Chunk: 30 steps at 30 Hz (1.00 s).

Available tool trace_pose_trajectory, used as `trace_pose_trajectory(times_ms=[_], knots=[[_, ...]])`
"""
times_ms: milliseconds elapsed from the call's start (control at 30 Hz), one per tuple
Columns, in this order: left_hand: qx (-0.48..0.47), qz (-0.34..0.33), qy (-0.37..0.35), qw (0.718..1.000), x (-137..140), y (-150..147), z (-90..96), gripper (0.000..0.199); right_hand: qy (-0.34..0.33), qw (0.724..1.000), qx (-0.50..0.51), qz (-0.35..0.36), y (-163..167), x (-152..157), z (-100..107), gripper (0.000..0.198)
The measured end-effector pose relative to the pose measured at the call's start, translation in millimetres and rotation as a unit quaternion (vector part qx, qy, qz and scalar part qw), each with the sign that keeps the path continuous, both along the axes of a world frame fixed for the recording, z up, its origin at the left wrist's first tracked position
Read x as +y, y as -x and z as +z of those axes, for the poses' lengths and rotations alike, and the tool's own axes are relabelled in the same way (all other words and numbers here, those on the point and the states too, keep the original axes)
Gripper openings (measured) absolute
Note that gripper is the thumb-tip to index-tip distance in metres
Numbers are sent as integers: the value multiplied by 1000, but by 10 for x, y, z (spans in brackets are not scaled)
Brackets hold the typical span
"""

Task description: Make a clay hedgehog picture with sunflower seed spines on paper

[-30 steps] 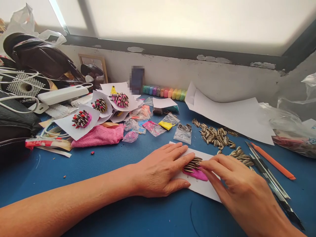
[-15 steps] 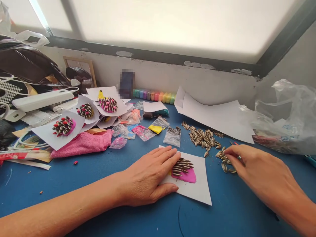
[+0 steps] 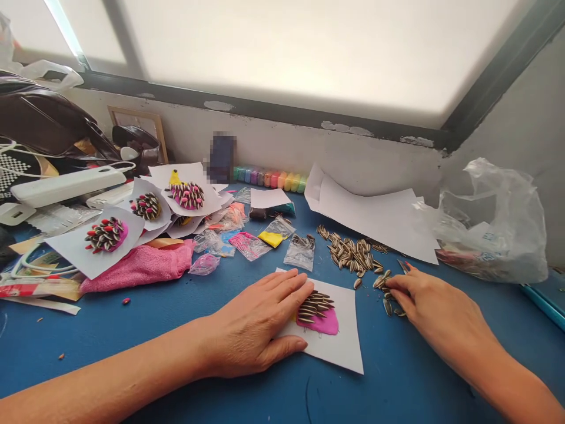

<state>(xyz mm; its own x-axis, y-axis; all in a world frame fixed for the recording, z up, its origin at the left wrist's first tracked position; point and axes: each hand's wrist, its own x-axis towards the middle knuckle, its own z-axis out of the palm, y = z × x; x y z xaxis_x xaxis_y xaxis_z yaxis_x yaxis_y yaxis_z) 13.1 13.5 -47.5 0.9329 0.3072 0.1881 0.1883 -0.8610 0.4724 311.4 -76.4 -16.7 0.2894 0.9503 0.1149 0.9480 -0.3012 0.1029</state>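
Observation:
My left hand (image 3: 260,324) lies flat on a small white sheet of paper (image 3: 348,347), its fingers stretched out and holding nothing. Beside those fingers, a flat pink clay shape (image 3: 324,324) is stuck to the sheet, and rows of striped sunflower seeds (image 3: 315,303) stand in its upper part. A bit of yellow clay shows at the fingers' edge; the rest is hidden under the hand. My right hand (image 3: 441,312) is at the loose sunflower seeds (image 3: 387,307) right of the sheet, thumb and forefinger pinched on a seed that is mostly covered.
A larger seed pile (image 3: 353,253) lies behind. Small bags of clay (image 3: 270,238), a pink cloth (image 3: 141,268) and finished seed-and-clay pictures (image 3: 106,235) are to the left. A clear plastic bag (image 3: 498,229) stands right, near white paper (image 3: 375,218). Clay blocks (image 3: 269,179) line the wall.
The view has shifted a little, so everything sits slightly further left and lower. My left hand stays flat on the sheet; my right fingertips remain at the loose seeds.

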Motion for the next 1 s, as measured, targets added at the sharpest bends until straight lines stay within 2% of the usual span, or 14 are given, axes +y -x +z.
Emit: trace_pose_trajectory(times_ms=[267,433,767,1000], knots=[[36,-1,-16,999,5,2,-10,68,28,999,3,22,-53,4,2,20],[24,3,-15,1000,-2,15,-38,67,29,999,-3,44,-9,23,-4,20],[-3,3,-38,999,1,13,-53,66,-24,996,0,86,33,71,-92,18],[-1,-1,-38,999,15,11,-53,67,-74,991,68,87,163,26,58,18]])
